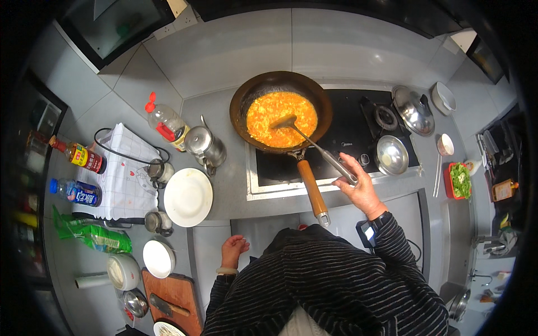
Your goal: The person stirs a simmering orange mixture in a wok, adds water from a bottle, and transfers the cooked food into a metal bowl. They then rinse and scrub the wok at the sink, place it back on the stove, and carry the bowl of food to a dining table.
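My right hand holds the grey handle of a metal wok spatula between thumb and fingers. The spatula's head lies in an orange-yellow mixture, which looks like egg in sauce, inside a dark wok. That wok sits over the left side of a black gas hob, its wooden handle pointing towards me. My left hand hangs low beside my body, loosely curled and holding nothing. A white plate is the nearest large dish to it.
A metal pot and an oil bottle stand left of the wok. A cleaver lies on a wooden board. On the right are a metal bowl, a domed lid and a red basket of chopped greens.
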{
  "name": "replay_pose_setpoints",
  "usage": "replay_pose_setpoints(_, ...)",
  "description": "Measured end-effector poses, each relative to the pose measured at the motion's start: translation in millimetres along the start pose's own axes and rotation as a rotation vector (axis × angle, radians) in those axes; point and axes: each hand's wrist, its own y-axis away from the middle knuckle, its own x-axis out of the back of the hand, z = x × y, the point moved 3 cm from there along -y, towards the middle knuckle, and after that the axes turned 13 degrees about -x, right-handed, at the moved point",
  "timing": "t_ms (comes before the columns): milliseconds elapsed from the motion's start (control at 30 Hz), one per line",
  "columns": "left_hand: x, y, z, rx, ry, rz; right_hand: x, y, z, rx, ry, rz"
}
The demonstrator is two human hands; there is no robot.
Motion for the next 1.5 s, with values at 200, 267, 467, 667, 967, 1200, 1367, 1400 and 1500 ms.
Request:
replay_pose_setpoints(200,4.1,1.2,-2.8,0.019,-0.024,-0.021,3.4,13.4,37.1,-0.264,-0.099,-0.055)
replay_pose_setpoints(267,3.7,0.0,-4.2,0.028,-0.028,-0.058,5.2,20.6,49.0,-0.354,-0.017,-0.047)
replay_pose_setpoints(467,-8.6,-3.9,-6.0,0.050,-0.041,-0.157,18.5,59.0,60.1,-0.429,0.054,-0.023)
replay_pose_setpoints(667,-35.8,-19.4,1.5,0.019,-0.069,-0.286,38.8,92.2,70.4,-0.522,0.103,0.057)
replay_pose_setpoints(967,-55.9,-5.5,22.9,-0.084,-0.048,-0.195,51.6,62.1,87.8,-0.538,0.198,-0.084)
replay_pose_setpoints(1200,-88.8,16.5,27.1,-0.121,-0.037,-0.012,82.8,23.3,101.5,-0.431,0.149,-0.199)
replay_pose_setpoints(1367,-123.3,31.3,24.6,-0.127,-0.085,-0.001,109.4,11.7,107.3,-0.453,0.145,-0.231)
replay_pose_setpoints(1400,-128.3,34.1,24.7,-0.129,-0.094,0.011,113.3,9.4,107.7,-0.440,0.115,-0.248)
replay_pose_setpoints(1500,-141.2,41.9,23.8,-0.141,-0.093,0.051,122.0,3.4,113.6,-0.448,0.147,-0.303)
